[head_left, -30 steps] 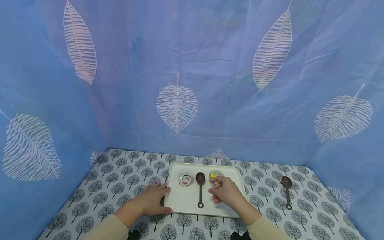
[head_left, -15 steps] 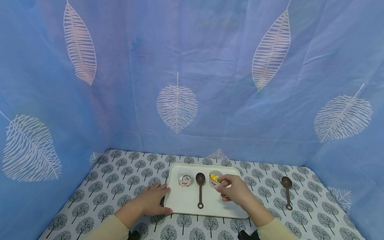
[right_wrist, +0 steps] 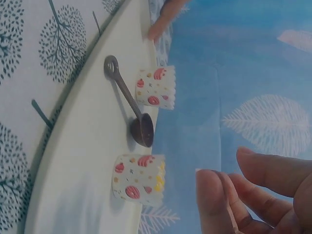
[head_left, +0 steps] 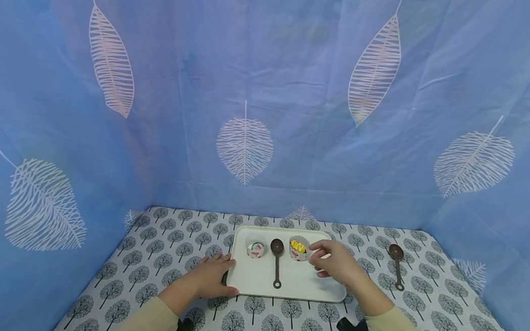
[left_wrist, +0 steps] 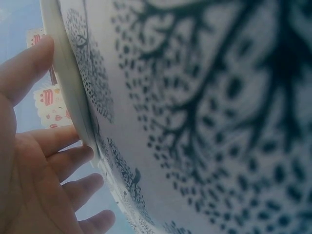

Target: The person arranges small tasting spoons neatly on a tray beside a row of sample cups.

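A white tray [head_left: 258, 279] lies on the table, and my left hand [head_left: 210, 276] rests at its left edge. Thumb and fingertips touch the tray rim [left_wrist: 73, 73] in the left wrist view, with the fingers fairly straight. Just right of the right-hand patterned paper cup [head_left: 298, 255], my right hand [head_left: 334, 263] hovers, holding nothing. Its thumb and forefinger stand apart in the right wrist view. Yellow pieces [head_left: 297, 246] fill that cup. Another paper cup [head_left: 254, 253] stands at the tray's left, with something pale and dark inside, unclear. A brown spoon [head_left: 277, 260] lies between the cups.
A second brown spoon [head_left: 396, 262] lies on the tree-print tablecloth [head_left: 197, 237] to the right of the tray. Blue leaf-print cloth [head_left: 285, 136] hangs behind the table and along its sides.
My right hand has drawn back to the right, away from the right-hand cup, leaving its yellow contents in full view. The left hand has stayed at the tray edge.
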Motion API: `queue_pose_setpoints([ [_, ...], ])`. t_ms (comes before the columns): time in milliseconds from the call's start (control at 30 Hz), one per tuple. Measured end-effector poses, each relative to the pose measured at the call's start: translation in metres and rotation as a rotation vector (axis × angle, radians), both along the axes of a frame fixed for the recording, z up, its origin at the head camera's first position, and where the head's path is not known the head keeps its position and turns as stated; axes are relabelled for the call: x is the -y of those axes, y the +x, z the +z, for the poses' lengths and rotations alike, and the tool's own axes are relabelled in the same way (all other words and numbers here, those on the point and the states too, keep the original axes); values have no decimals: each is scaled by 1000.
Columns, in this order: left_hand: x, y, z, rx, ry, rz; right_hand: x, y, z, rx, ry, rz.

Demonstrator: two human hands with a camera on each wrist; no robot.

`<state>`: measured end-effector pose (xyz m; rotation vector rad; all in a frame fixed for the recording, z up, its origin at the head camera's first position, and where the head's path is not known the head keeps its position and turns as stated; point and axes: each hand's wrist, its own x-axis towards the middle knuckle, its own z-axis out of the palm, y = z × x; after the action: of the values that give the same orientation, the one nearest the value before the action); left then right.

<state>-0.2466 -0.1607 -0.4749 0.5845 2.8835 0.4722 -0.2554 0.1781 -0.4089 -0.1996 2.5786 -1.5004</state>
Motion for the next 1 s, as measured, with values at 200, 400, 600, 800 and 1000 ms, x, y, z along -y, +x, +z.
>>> queue_pose_setpoints([
  [200, 0, 1, 1, 4, -2, 7, -11, 1, 5, -5, -1, -3],
  [400, 0, 0, 1, 19, 6, 8, -23, 1, 10, -15, 3, -6],
  [600, 1, -1, 0, 21, 4, 3, -37, 2, 13, -40, 5, -17],
  [800, 3, -4, -4, 22, -1, -1, -51, 6, 18, -89, 33, -17],
  [1000, 2, -3, -3, 18, 16, -5, -65, 10, 23, -108, 61, -12],
])
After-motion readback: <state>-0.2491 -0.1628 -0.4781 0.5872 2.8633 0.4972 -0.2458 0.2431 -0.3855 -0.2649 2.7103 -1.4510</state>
